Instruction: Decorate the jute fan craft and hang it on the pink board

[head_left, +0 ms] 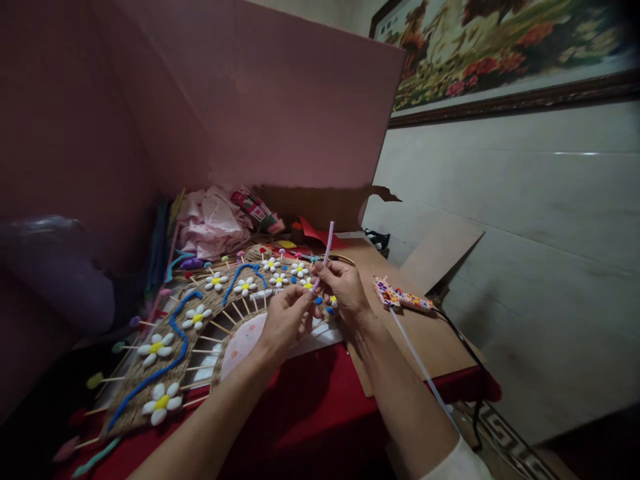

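A thin lilac stick, like a pipe cleaner [329, 243], stands at a slant between my two hands. My right hand [344, 287] pinches it along its middle. My left hand [290, 317] has its fingers closed at the lower end, close to the right fingertips. Both hands are above a curved, twine-covered craft panel [207, 313]. White-petalled flowers with yellow centres [161, 402] and wavy blue strands [183, 340] decorate the panel. Wooden sticks with coloured tips [135, 347] jut from its outer edge, and my hands hide part of its right side.
A flower-patterned glue gun [400, 297] lies on brown cardboard [440, 343] at the right, with a pale strip [420, 360] beside it. Pink crumpled fabric [213, 223] and red paper [320, 235] are behind the panel. A red cloth [310, 407] covers the table.
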`<state>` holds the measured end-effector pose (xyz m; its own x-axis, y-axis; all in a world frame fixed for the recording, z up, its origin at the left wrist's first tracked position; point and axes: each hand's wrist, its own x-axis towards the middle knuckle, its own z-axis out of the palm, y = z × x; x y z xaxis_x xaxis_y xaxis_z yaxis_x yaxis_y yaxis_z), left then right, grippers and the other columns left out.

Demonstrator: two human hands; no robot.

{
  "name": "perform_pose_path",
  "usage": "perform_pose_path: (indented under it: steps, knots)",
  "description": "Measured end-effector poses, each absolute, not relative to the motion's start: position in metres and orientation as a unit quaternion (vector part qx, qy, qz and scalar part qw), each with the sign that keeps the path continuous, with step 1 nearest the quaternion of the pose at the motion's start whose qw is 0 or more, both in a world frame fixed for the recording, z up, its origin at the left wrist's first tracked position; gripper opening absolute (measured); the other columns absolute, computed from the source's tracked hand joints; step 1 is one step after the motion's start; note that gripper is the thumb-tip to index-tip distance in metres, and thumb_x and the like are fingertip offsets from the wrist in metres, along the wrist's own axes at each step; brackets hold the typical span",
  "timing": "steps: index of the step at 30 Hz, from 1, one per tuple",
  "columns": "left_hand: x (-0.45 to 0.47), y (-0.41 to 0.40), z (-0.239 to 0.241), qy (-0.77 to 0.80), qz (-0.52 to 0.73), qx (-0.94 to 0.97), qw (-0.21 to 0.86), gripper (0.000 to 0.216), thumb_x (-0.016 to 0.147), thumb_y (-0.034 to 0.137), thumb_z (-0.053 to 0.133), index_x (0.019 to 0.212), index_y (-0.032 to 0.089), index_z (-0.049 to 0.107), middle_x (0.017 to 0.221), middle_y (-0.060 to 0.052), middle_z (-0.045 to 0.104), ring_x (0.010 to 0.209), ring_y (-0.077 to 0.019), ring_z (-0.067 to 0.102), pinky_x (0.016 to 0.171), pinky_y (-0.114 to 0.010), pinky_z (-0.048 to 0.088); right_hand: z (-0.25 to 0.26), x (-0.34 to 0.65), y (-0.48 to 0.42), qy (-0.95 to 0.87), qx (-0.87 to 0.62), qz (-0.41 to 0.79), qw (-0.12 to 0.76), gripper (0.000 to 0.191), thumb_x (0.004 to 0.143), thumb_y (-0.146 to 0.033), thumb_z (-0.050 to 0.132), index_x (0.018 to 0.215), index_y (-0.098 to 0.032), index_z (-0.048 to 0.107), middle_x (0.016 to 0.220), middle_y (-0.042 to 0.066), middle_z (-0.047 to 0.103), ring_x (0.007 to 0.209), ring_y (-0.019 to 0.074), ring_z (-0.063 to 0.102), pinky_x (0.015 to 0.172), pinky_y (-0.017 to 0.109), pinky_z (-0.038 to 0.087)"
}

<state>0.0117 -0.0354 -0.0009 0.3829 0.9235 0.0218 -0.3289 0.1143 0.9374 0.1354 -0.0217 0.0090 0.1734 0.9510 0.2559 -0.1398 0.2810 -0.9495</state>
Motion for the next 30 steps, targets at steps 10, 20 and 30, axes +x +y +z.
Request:
perform_pose_path:
  steps: [10,20,30]
  knots:
    - [-0.003,-0.026,-0.005,0.355,0.551,0.518,0.55,0.016,0.069,0.027,0.061,0.063,0.014,0.054,0.049,0.003,0.054,0.035,-0.0036,0.039,0.035,-0.015,0.028,0.006,0.121,-0.025,-0.565,-0.411,0.431,0.572,0.027,0.065,-0.037,0.072,0.071,-0.014,0.058,0.055,-0.003,0.053,0.044,0.0069,0.045,0.04,0.019,0.032]
    - [-0.011,-0.028,0.001,0.283,0.591,0.381,0.652,0.024,0.064,0.029,0.07,0.071,0.013,0.054,0.056,0.001,0.058,0.039,-0.0047,0.044,0.035,-0.014,0.029,-0.001,0.112,-0.028,-0.632,-0.412,0.332,0.566,0.021,0.075,-0.038,0.065,0.074,-0.018,0.06,0.063,-0.001,0.058,0.055,0.0098,0.05,0.048,0.021,0.037]
    - [-0.015,-0.03,0.003,0.273,0.582,0.353,0.68,0.035,0.053,0.031,0.08,0.069,0.012,0.056,0.055,0.0,0.058,0.041,-0.0056,0.048,0.037,-0.015,0.031,0.009,0.101,-0.036,-0.579,-0.409,0.363,0.605,0.02,0.07,-0.036,0.067,0.072,-0.018,0.057,0.06,-0.002,0.057,0.053,0.0104,0.052,0.048,0.021,0.04]
